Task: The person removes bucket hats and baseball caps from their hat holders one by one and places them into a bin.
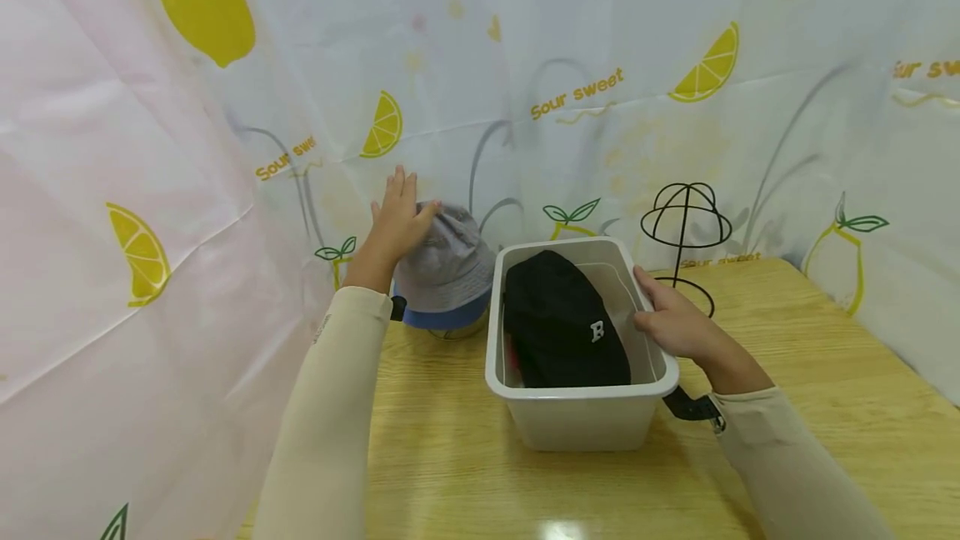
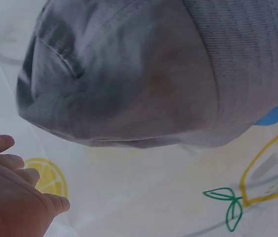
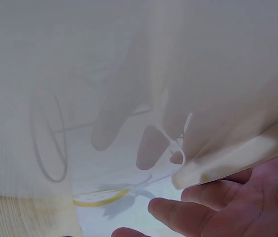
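Observation:
In the head view my left hand (image 1: pixel 401 219) is raised with fingers spread beside the crown of a grey bucket hat (image 1: pixel 442 265). The left wrist view shows a gap between those fingertips and the hat. Under the grey brim, a blue hat (image 1: pixel 457 315) shows as a band. My right hand (image 1: pixel 678 319) grips the right rim of a whitish plastic bin (image 1: pixel 585 423), thumb over the edge. Its other fingers (image 3: pixel 178 215) reach below the rim outside the wall. Inside the bin lies a black cap (image 1: pixel 558 323) with a white letter; a bit of red peeks out under it.
Right of the bin stands a black wire hat stand (image 1: pixel 684 232). Part of another wire base (image 1: pixel 450 333) shows beneath the stacked hats. Everything stands on a wooden table (image 1: pixel 435 473), with a lemon-print curtain (image 1: pixel 450 40) hanging behind and at the left.

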`<state>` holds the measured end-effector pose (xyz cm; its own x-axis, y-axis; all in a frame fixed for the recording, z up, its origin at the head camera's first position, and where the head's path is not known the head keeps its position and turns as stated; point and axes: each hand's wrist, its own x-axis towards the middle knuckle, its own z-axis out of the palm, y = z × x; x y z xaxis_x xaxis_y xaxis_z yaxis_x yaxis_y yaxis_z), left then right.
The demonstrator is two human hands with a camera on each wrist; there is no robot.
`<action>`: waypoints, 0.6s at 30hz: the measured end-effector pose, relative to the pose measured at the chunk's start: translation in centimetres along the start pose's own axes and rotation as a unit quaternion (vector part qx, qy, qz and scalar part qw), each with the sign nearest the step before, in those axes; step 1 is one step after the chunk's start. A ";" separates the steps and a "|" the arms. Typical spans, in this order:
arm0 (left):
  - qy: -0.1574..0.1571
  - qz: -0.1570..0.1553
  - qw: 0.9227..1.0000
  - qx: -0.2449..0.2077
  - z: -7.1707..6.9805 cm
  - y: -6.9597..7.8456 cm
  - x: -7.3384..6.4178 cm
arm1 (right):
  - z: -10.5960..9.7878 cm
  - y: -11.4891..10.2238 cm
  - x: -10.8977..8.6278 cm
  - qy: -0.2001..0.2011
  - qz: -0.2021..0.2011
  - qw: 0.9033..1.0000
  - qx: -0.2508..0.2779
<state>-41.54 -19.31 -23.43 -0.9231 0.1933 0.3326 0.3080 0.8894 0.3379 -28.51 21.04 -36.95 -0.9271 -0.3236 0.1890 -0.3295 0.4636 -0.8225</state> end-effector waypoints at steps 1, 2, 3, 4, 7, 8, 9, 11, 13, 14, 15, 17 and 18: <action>-0.001 -0.005 1.000 -0.008 0.1 -0.2 0.1 | 0.0 0.0 0.0 0.000 0.000 1.000 0.000; 0.000 -0.009 1.000 -0.015 0.2 -0.4 0.2 | 0.0 0.0 0.0 0.001 0.001 1.000 0.002; -0.001 -0.014 1.000 -0.020 0.3 -0.6 0.3 | -0.1 0.0 0.0 0.002 0.002 1.000 0.000; 0.000 -0.018 0.999 -0.027 0.5 -0.8 0.3 | -0.1 -0.1 0.0 0.003 0.005 1.000 0.002; 0.000 -0.022 0.999 -0.041 1.0 -1.1 0.5 | -0.1 -0.1 -0.2 0.007 0.011 1.000 -0.002; 0.000 -0.024 0.999 -0.042 1.1 -1.2 0.5 | -0.1 0.0 -0.2 0.008 0.013 1.000 -0.002; -0.001 -0.026 0.999 -0.042 1.2 -1.4 0.5 | -0.1 0.0 -0.3 0.008 0.013 1.000 -0.002; -0.004 -0.035 0.998 -0.042 1.3 -1.6 0.3 | 0.1 0.1 -0.3 0.007 0.011 1.000 -0.001; -0.006 -0.045 0.998 -0.038 1.4 -2.0 0.1 | 0.2 0.2 -0.2 0.006 0.010 1.000 0.002; -0.007 -0.050 0.998 -0.035 1.4 -2.2 -0.1 | 0.2 0.2 -0.2 0.006 0.010 1.000 0.003; -0.008 -0.053 0.998 -0.034 1.4 -2.3 -0.2 | 0.3 0.2 -0.2 0.007 0.011 1.000 0.003; -0.007 -0.055 0.998 -0.029 1.4 -2.6 -0.4 | 0.3 0.2 -0.1 0.010 0.012 1.000 0.003; -0.008 -0.055 0.998 -0.029 1.4 -2.7 -0.5 | 0.3 0.2 -0.1 0.011 0.012 1.000 0.001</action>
<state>-42.25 -21.24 -25.72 -0.9554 0.1032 0.2766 0.2172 0.8805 0.4214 -28.44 20.95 -37.28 -0.9383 -0.2946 0.1810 -0.3070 0.4688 -0.8282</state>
